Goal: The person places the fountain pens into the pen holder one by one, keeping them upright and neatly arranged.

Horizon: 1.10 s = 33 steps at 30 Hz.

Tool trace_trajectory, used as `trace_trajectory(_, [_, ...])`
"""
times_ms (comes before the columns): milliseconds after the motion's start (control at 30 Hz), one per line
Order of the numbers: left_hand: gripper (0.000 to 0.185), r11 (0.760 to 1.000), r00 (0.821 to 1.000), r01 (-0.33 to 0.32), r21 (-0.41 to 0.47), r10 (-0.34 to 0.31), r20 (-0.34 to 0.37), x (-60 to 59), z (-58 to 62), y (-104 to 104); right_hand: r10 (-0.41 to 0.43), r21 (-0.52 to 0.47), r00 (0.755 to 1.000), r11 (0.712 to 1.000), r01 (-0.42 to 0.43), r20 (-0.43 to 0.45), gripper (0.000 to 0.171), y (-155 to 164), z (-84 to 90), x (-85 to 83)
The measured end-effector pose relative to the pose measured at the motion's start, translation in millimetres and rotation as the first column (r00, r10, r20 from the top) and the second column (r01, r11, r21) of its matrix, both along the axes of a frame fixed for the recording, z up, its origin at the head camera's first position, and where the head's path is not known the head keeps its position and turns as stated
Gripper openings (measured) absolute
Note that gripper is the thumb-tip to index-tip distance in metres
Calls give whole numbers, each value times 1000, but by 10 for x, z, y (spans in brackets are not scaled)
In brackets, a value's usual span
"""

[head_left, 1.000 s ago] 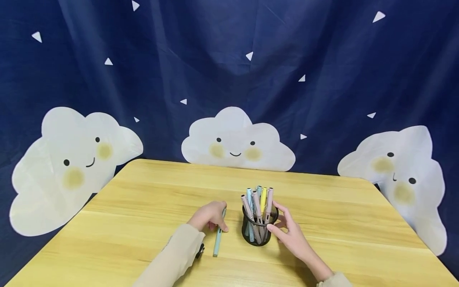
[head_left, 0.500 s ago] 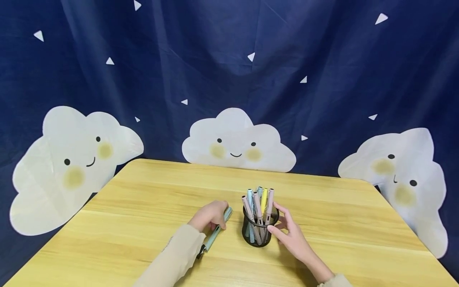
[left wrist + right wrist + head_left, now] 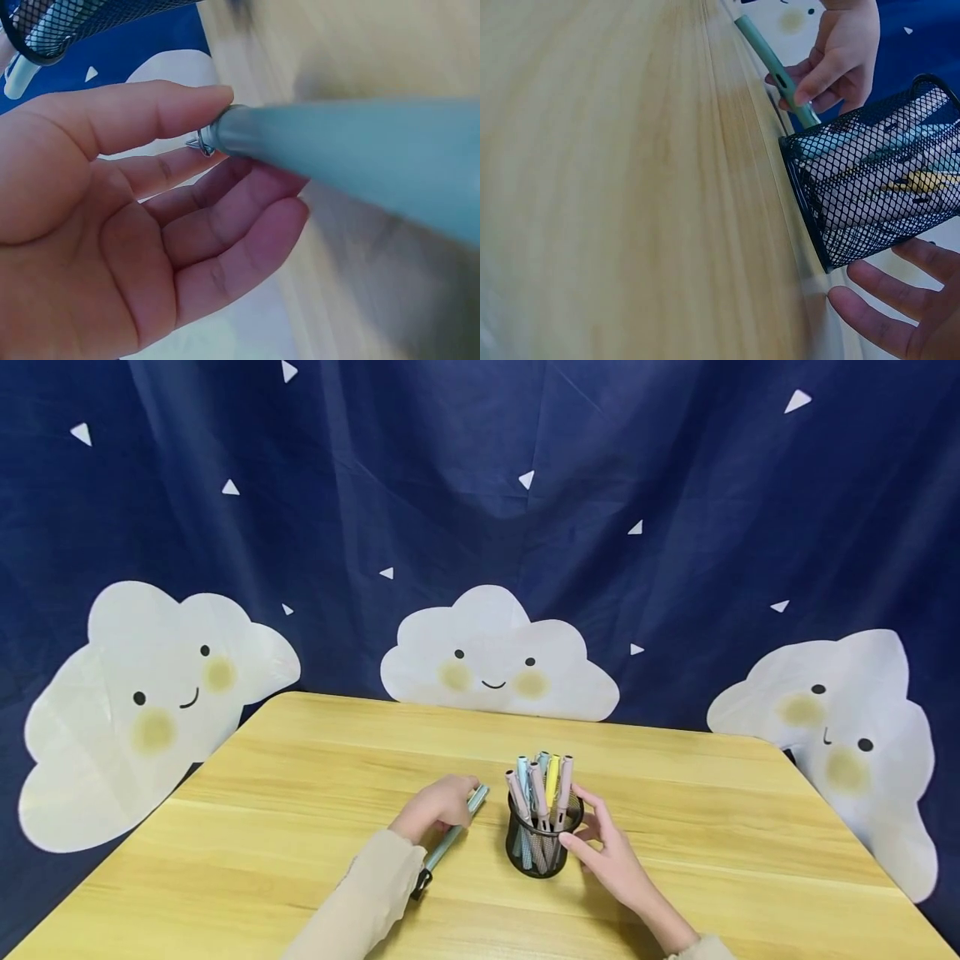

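Note:
My left hand pinches a teal pen between thumb and fingers, just left of a black mesh pen cup. The pen slants from near my sleeve up toward the cup. In the left wrist view the pen crosses my palm, with the left hand's thumb tip against it. Several pastel pens stand in the cup. My right hand lies against the cup's right side with loosely spread fingers. In the right wrist view those fingers sit just beside the cup.
The cup stands near the middle of a light wooden table. A dark blue backdrop with white smiling clouds hangs behind the table's far edge.
The left hand has picked up and turned the teal pen: its far end swung right toward the cup and its near end swung left toward the sleeve. The right hand has stayed by the cup.

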<state>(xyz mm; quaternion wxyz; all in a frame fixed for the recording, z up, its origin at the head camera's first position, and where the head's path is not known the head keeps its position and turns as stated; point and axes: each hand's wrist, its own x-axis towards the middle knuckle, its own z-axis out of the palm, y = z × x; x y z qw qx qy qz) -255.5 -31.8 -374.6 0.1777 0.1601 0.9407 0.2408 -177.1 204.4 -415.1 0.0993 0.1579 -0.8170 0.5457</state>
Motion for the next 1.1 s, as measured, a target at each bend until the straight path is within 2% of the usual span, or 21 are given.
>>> trace_trajectory(167, [58, 999, 1000, 5, 51, -4, -23, -1, 32, -1, -11, -27, 999, 1000, 12, 39, 59, -12, 25, 11])
trace_trajectory(400, [54, 993, 999, -7, 118, 10, -31, -3, 69, -15, -19, -6, 998, 1000, 19, 54, 57, -101, 241, 122])
trace_trajectory(633, [52, 984, 997, 29, 178, -16, -76, -3, 111, -53, -25, -10, 997, 1000, 26, 68, 61, -21, 38, 6])
trace_trajectory(733, [51, 979, 996, 41, 201, -23, -91, -13, 126, -68, -24, -13, 997, 1000, 26, 78, 62, -3, 5, -11])
trace_trajectory(933, [51, 969, 995, 39, 246, -15, -96, -16, 150, -57, -24, -9, 996, 1000, 25, 80, 60, -41, 108, 52])
trace_trajectory(1100, [61, 959, 997, 36, 282, -14, -78, 1, 168, -28, -20, -7, 997, 1000, 20, 72, 58, -85, 223, 117])
